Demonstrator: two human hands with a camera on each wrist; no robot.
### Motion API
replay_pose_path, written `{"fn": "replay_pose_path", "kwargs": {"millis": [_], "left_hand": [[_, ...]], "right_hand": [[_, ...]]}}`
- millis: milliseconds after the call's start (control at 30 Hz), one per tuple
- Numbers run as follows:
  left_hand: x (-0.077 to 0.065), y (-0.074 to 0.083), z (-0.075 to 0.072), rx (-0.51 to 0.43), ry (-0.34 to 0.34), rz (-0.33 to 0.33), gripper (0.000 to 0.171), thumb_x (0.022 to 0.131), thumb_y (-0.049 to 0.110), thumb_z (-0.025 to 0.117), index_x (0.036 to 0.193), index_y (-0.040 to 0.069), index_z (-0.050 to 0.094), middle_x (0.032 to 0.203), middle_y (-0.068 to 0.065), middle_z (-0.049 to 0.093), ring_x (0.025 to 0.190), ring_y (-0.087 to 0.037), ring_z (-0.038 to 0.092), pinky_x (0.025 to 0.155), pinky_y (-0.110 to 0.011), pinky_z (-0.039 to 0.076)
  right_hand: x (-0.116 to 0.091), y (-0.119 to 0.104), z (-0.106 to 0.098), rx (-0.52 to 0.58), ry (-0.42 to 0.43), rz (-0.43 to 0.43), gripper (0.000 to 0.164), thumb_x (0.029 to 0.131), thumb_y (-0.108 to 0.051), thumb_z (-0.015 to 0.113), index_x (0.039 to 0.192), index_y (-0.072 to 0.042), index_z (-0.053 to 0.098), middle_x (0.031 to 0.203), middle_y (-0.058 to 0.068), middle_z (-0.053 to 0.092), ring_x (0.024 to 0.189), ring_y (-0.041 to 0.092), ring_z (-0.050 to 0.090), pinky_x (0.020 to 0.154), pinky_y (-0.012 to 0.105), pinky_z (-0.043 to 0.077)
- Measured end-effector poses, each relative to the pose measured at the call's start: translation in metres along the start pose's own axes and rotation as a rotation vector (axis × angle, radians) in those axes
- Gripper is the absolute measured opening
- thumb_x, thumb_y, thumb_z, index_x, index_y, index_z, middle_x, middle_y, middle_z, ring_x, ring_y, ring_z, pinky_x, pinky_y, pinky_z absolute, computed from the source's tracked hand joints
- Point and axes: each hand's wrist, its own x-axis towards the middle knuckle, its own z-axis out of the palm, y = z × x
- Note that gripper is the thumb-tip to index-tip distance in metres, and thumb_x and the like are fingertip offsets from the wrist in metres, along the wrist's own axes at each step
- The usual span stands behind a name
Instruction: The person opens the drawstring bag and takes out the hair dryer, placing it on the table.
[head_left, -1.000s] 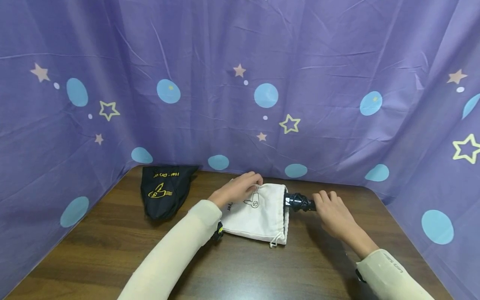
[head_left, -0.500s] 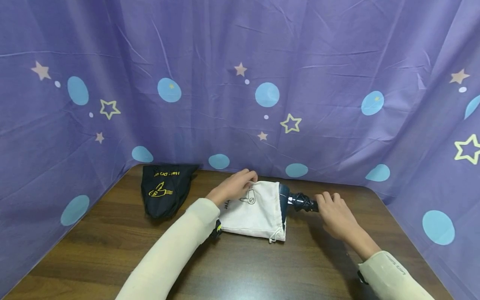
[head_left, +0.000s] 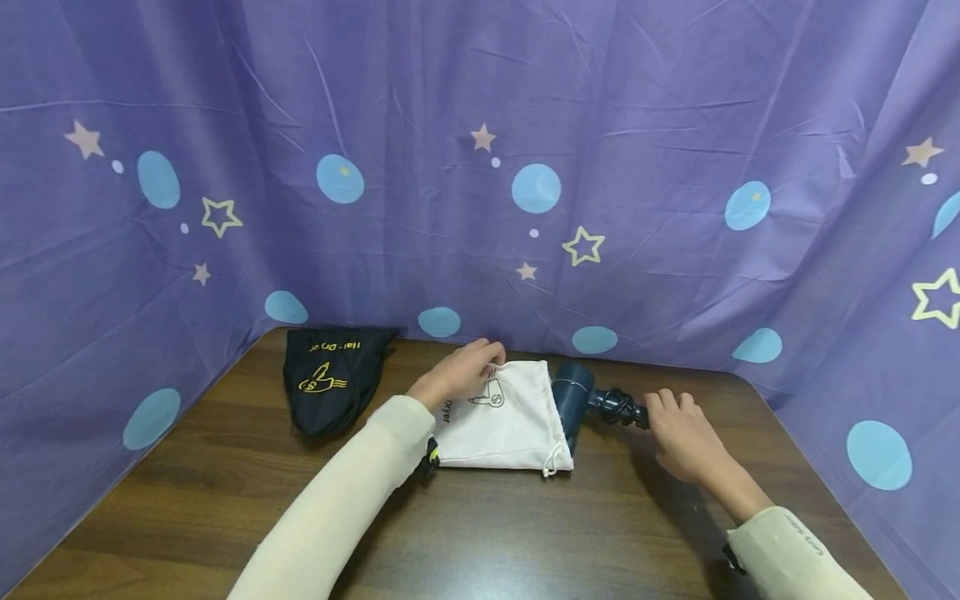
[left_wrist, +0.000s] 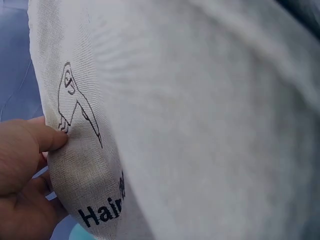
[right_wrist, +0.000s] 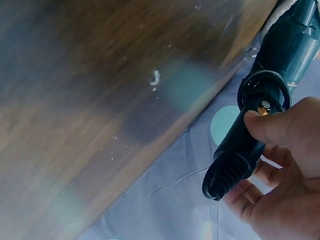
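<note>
A dark teal hair dryer (head_left: 573, 398) lies partly out of the mouth of a white drawstring bag (head_left: 517, 429), its handle pointing right with the cord wound round it. My right hand (head_left: 684, 435) grips the end of that handle; in the right wrist view the thumb presses on the handle (right_wrist: 240, 137) and the fingers curl beneath. My left hand (head_left: 461, 372) pinches the far edge of the bag, thumb beside the printed dryer drawing in the left wrist view. Part of the dryer's head is still covered by the bag's cloth.
A black pouch (head_left: 330, 392) with yellow hair dryer print lies at the back left of the brown wooden table (head_left: 495, 533). A purple curtain (head_left: 420, 167) with stars and blue spots hangs close behind the table and along its sides.
The hair dryer has slid rightward out of the bag, so its barrel now shows. My right hand has moved right with the handle; my left hand and the bag have shifted slightly left.
</note>
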Motion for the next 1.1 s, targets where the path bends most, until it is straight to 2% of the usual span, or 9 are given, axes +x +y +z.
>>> {"fn": "replay_pose_path", "kwargs": {"millis": [167, 400, 667, 967, 1100], "left_hand": [[-0.001, 0.006, 0.001, 0.039, -0.014, -0.023, 0.02, 0.104, 0.011, 0.054, 0.12, 0.022, 0.059, 0.113, 0.001, 0.057, 0.097, -0.017, 0.054, 0.086, -0.036, 0.048], [-0.008, 0.024, -0.011, 0.19, -0.016, -0.002, 0.023, 0.104, 0.02, 0.059, 0.127, 0.023, 0.061, 0.122, -0.001, 0.057, 0.104, -0.021, 0.049, 0.09, -0.042, 0.045], [-0.027, 0.044, -0.015, 0.266, -0.033, 0.099, 0.025, 0.101, 0.023, 0.064, 0.126, 0.021, 0.065, 0.119, 0.0, 0.059, 0.1, -0.021, 0.051, 0.084, -0.038, 0.046], [-0.056, 0.061, -0.009, 0.316, 0.013, 0.249, 0.021, 0.096, 0.023, 0.071, 0.116, 0.02, 0.067, 0.11, -0.001, 0.062, 0.098, -0.022, 0.059, 0.079, -0.038, 0.052], [-0.068, 0.069, -0.005, 0.331, -0.027, 0.269, 0.024, 0.097, 0.029, 0.071, 0.119, 0.022, 0.067, 0.111, 0.002, 0.061, 0.101, -0.019, 0.059, 0.079, -0.036, 0.052]], "right_hand": [[0.0, 0.001, 0.001, -0.004, 0.007, -0.011, 0.044, 0.075, 0.004, 0.078, 0.112, 0.009, 0.054, 0.097, 0.02, 0.053, 0.084, 0.041, 0.049, 0.069, 0.052, 0.046], [0.0, 0.001, 0.001, -0.011, 0.008, -0.008, 0.046, 0.073, 0.003, 0.08, 0.111, 0.009, 0.054, 0.096, 0.019, 0.053, 0.082, 0.04, 0.048, 0.067, 0.05, 0.045], [0.001, 0.002, 0.002, -0.021, 0.017, -0.016, 0.044, 0.076, 0.001, 0.08, 0.11, 0.009, 0.054, 0.095, 0.019, 0.053, 0.083, 0.041, 0.049, 0.068, 0.05, 0.046], [0.0, -0.001, 0.0, -0.018, 0.022, -0.013, 0.042, 0.077, 0.001, 0.081, 0.109, 0.007, 0.055, 0.095, 0.018, 0.053, 0.08, 0.038, 0.048, 0.067, 0.049, 0.045], [0.0, -0.002, -0.002, -0.013, 0.029, -0.016, 0.042, 0.075, 0.001, 0.082, 0.107, 0.006, 0.055, 0.094, 0.017, 0.054, 0.079, 0.037, 0.047, 0.065, 0.048, 0.044]]}}
